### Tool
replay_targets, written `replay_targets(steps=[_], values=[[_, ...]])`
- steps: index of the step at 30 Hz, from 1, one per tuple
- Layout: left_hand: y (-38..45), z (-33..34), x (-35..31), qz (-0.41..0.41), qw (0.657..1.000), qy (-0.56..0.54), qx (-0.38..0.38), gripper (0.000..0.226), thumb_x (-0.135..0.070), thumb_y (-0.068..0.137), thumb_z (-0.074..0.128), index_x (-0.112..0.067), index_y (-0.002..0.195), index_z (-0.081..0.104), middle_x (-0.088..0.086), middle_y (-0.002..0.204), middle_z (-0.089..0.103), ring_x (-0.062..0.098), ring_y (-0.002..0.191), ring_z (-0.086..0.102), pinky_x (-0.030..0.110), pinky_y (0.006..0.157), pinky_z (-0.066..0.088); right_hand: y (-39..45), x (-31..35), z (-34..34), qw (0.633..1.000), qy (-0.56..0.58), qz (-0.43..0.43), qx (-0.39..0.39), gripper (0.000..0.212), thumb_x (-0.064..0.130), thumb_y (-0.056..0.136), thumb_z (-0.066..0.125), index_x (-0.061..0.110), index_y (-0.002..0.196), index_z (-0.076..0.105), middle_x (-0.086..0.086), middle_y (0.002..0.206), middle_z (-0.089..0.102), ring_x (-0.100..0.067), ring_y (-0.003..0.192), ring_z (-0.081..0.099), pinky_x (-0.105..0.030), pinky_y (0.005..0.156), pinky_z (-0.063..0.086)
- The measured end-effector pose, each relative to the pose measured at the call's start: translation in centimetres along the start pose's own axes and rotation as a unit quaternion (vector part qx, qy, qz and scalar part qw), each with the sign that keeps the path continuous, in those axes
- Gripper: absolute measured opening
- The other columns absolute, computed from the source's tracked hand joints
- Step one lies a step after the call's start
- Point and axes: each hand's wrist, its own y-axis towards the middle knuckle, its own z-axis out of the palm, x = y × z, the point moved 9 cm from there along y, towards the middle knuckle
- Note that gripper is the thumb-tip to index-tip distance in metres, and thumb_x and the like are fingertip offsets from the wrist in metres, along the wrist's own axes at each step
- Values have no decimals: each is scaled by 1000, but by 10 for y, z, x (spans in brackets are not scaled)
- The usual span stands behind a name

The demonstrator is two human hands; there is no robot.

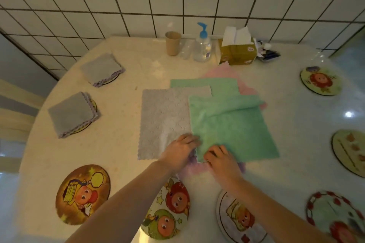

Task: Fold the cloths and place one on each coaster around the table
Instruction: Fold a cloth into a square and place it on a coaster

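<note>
Two bare forearms reach over the near edge of a round table (122, 116), crossing cartoon-printed coasters (83, 194) set along that rim. At the table's centre, the left hand (180, 151) presses flat, fingers spread, on a grey cloth (166, 116), gripping nothing, while the right hand (221, 161) pinches the near corner of a green cloth (231, 126) whose far edge is doubled over on itself. A second green cloth (203, 83) and a pink cloth (223, 72) lie partly beneath them, toward the far edge. Near the left edge, two folded grey cloths, one (73, 113) nearer and one (101, 68) farther, each sit on a coaster. Bare coasters (321, 81) line the right edge. Against the tiled wall at the far edge stand a brown cup (173, 43), a pump bottle (202, 45) and a tissue box (238, 53).
</note>
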Motion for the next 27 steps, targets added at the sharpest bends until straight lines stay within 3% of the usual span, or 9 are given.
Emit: replay_targets(steps=[4, 7, 11, 14, 16, 18, 22, 25, 27], values=[[25, -13, 2, 34, 999, 2, -35, 66, -2, 72, 67, -19, 135, 54, -1, 139, 53, 27, 128, 46, 42, 101, 45, 3, -13, -37, 979, 197, 27, -40, 5, 20, 80, 62, 17, 82, 62, 5, 89, 56, -12, 85, 50, -26, 76, 44], [54, -30, 2, 56, 996, -18, -66, 63, 1, 63, 74, -14, 124, 63, 4, 129, 62, 34, 125, 50, 46, 104, 42, 5, -27, -77, 924, 367, 81, -66, 11, 22, 83, 55, 12, 82, 59, 5, 78, 60, -7, 76, 56, -25, 69, 46], [92, -62, 6, 59, 989, -65, -121, 45, 1, 65, 77, -11, 108, 72, 8, 114, 70, 36, 120, 55, 50, 100, 45, 15, -50, -140, 854, 485, 130, -133, 16, 32, 84, 57, 18, 77, 53, 4, 63, 49, -2, 63, 45, -19, 60, 37], [104, -87, 15, 24, 978, -119, -168, 30, 2, 71, 71, -6, 99, 74, 14, 106, 72, 32, 109, 63, 41, 95, 48, 18, -63, -187, 790, 571, 140, -174, 19, 0, 91, 53, 12, 76, 51, 11, 58, 46, -2, 56, 41, -16, 53, 33], [104, -98, 27, -22, 969, -173, -176, 19, -4, 77, 65, -7, 92, 75, 14, 96, 73, 27, 93, 66, 31, 81, 49, 17, -73, -211, 765, 597, 136, -199, 24, -10, 91, 46, 8, 76, 52, 10, 53, 49, -1, 50, 43, -12, 48, 33], [101, -104, 44, -74, 960, -210, -172, 9, -8, 83, 66, -11, 88, 74, 8, 83, 72, 24, 78, 66, 27, 67, 45, 15, -84, -227, 759, 591, 142, -232, 30, -8, 91, 47, 15, 75, 58, 10, 52, 52, 0, 48, 44, -10, 48, 34], [80, -135, 62, -112, 925, -294, -215, 20, -2, 84, 67, -22, 83, 71, -16, 74, 67, -1, 70, 60, 20, 67, 47, 14, -96, -245, 785, 534, 168, -263, 25, 5, 92, 53, 24, 77, 60, 16, 54, 56, 3, 51, 48, -9, 48, 35], [48, -160, 79, -169, 867, -399, -246, 12, -1, 89, 60, -10, 89, 69, -1, 80, 65, 6, 73, 61, 25, 66, 57, 22, -94, -251, 804, 499, 174, -273, 19, 12, 92, 56, 26, 81, 63, 20, 63, 61, 7, 62, 53, -10, 59, 39], [26, -175, 93, -191, 831, -447, -271, 13, -2, 90, 60, -10, 84, 68, 4, 82, 66, 11, 76, 63, 25, 64, 57, 31, -90, -254, 814, 479, 170, -280, 14, 13, 91, 58, 24, 85, 65, 17, 70, 63, 8, 66, 54, -12, 64, 42]])
